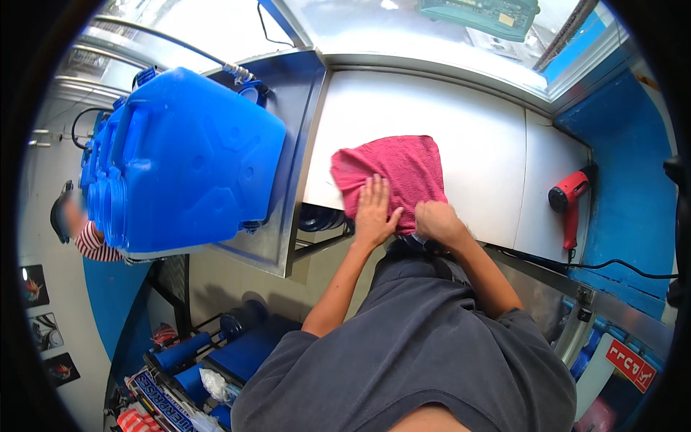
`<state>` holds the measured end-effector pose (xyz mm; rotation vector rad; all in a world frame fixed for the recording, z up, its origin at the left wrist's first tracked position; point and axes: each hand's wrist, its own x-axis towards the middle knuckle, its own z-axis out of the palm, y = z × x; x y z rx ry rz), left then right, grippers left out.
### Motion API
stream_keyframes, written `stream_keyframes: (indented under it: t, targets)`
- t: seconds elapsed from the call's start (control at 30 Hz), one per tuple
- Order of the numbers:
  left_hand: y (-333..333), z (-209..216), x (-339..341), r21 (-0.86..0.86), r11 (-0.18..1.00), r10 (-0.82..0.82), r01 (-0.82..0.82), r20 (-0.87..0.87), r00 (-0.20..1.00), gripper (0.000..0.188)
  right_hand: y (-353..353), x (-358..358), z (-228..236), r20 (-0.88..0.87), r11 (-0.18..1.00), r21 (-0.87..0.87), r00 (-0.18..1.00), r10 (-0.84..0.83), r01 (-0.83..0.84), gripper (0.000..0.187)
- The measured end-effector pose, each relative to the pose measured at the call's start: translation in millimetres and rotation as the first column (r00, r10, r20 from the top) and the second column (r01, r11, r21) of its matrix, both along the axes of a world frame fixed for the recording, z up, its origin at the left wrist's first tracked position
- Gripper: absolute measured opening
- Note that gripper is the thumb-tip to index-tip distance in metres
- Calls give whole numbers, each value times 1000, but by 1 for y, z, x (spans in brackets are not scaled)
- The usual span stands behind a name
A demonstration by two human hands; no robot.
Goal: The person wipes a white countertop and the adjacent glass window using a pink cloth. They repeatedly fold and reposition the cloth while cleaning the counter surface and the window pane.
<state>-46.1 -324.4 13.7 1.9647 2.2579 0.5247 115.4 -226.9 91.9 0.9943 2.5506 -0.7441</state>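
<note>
A dark pink cloth (405, 167) lies spread and wrinkled on the white counter (475, 144), reaching its near edge. My left hand (373, 214) rests flat on the cloth's near left part, fingers stretched out. At its near right corner, my right hand (437, 222) is closed in a fist that seems to grip the cloth; the fingertips are hidden. Something small and pale shows just below that fist, too little of it to name.
Large blue water jugs (209, 158) stand in a metal sink tray (288, 216) on the left. On the counter's right end lies a red heat gun (571, 205) with a black cord (633, 271). A person in a striped sleeve (97, 243) is at far left.
</note>
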Motion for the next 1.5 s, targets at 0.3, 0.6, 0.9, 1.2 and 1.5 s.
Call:
stream_keyframes:
  t: [0.3, 0.6, 0.9, 1.2, 1.5]
  targets:
    - [32, -2, 48, -40, 853, -511, 520, 142, 848, 58, 18, 17, -52, -389, 900, 364, 917, -88, 240, 64]
    - [82, 2, 84, 8, 671, -741, 741, 42, 671, 69, -3, 117, -58, -297, 775, 302, 828, -476, 555, 63]
    - [173, -5, 140, 36, 643, -766, 765, 1, 643, 74, 14, 155, -71, -189, 663, 373, 753, -631, 649, 73]
    - [288, -11, 164, 63, 667, -743, 743, -16, 669, 72, 160, 162, -87, -406, 484, 390, 618, -673, 783, 83]
    - [360, -9, 178, 107, 720, -693, 685, 57, 719, 70, 285, 175, -104, -530, 351, 425, 544, -650, 834, 85]
